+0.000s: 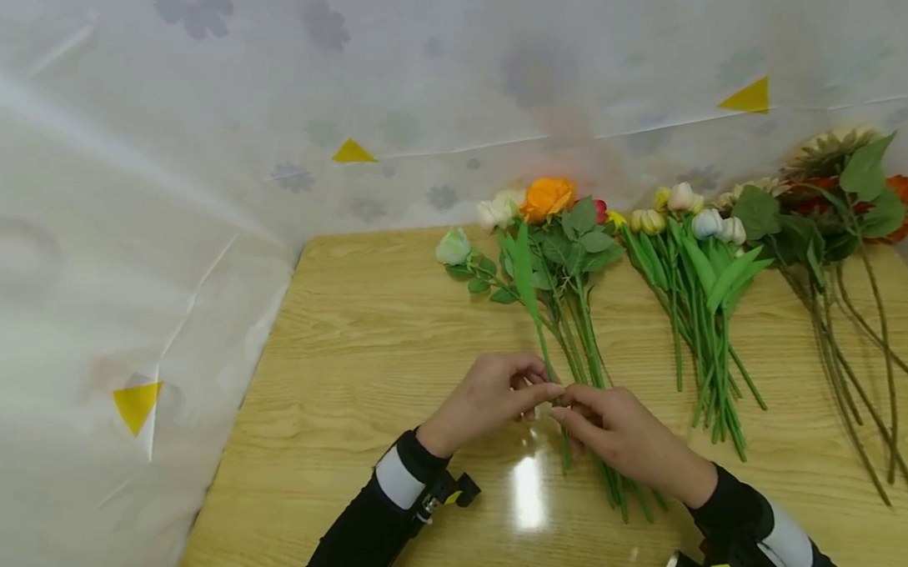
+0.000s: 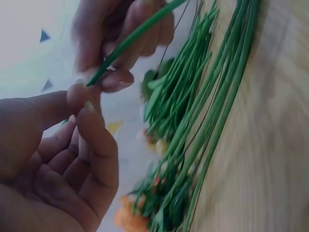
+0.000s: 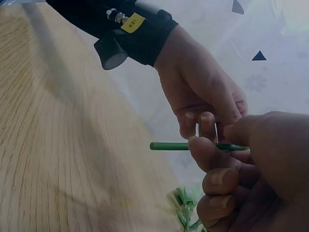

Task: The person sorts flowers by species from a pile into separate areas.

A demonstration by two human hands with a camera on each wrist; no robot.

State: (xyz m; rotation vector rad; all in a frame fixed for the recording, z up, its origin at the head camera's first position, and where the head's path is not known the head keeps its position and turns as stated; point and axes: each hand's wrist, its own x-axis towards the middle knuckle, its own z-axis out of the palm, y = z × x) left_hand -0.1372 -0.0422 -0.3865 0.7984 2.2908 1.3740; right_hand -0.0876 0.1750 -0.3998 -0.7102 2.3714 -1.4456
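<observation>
A green flower stem (image 1: 565, 450) with a long leaf (image 1: 524, 273) runs between both hands above the table. My left hand (image 1: 498, 398) pinches it between thumb and index finger. Close beside, almost touching, my right hand (image 1: 618, 423) pinches the same stem lower down. In the right wrist view the cut end of the stem (image 3: 169, 146) sticks out past the right fingers. Which bloom tops this stem is hard to tell among the others. Behind the hands lies a bunch of roses, with an orange rose (image 1: 549, 199) and a pale green rose (image 1: 453, 247); its stems pass under the right hand.
To the right lies a bunch of tulips (image 1: 713, 284) with green stems. Farther right are large flowers with brownish stems (image 1: 828, 330), some blooms orange. All rest on a wooden table (image 1: 363, 314). A pale floral sheet (image 1: 431, 82) hangs behind and left.
</observation>
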